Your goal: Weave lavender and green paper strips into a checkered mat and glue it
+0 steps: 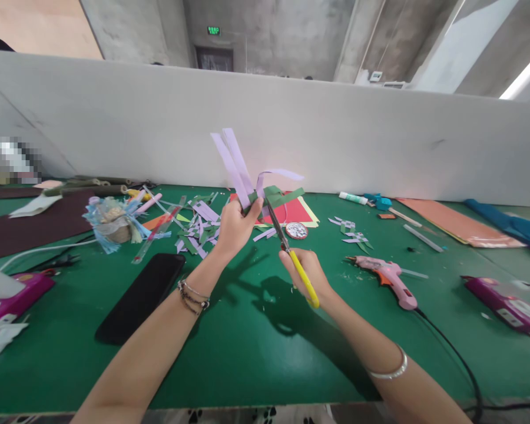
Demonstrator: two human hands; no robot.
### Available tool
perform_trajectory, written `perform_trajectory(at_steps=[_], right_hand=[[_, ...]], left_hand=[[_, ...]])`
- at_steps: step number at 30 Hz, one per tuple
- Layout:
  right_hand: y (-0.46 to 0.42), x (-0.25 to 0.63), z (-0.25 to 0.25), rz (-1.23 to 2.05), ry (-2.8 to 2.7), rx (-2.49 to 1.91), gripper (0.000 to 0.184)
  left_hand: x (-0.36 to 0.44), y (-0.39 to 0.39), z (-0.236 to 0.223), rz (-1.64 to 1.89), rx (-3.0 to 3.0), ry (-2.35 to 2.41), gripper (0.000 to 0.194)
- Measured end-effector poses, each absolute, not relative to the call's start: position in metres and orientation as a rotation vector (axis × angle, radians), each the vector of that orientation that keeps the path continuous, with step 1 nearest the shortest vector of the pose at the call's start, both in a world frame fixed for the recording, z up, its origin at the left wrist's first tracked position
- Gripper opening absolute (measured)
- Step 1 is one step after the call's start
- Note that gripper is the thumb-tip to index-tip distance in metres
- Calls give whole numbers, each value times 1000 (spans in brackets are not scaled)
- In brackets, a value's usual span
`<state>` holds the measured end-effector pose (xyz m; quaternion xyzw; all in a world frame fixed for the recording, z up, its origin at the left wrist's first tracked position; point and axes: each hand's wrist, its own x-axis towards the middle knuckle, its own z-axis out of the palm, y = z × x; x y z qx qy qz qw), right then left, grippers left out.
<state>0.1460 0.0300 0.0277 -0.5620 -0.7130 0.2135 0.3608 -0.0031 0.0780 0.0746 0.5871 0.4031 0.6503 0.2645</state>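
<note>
My left hand (238, 227) pinches a woven bundle of lilac and green paper strips (237, 162) above the table. Two lilac ends stick up to the left, while another lilac end and some green ends spread to the right. My right hand (307, 274) is closed around the yellow handles of a pair of scissors (301, 272). The scissor blades point up and left, their tips at the green strips beside my left thumb. Whether the blades have paper between them is hard to make out.
Paper scraps (198, 227), a clear ruler (159, 229) and a black phone (141, 297) lie left. Right are a pink glue gun (388, 274) with its cord, small woven pieces (351, 229) and a purple power strip (506, 303). A white partition (380, 141) stands behind.
</note>
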Motion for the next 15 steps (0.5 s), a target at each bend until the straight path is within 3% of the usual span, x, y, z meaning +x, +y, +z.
perform_trajectory(at_steps=[15], right_hand=[[26, 141, 26, 555, -1822, -1346, 42]], left_hand=[[2, 80, 70, 1733, 1535, 996, 22]])
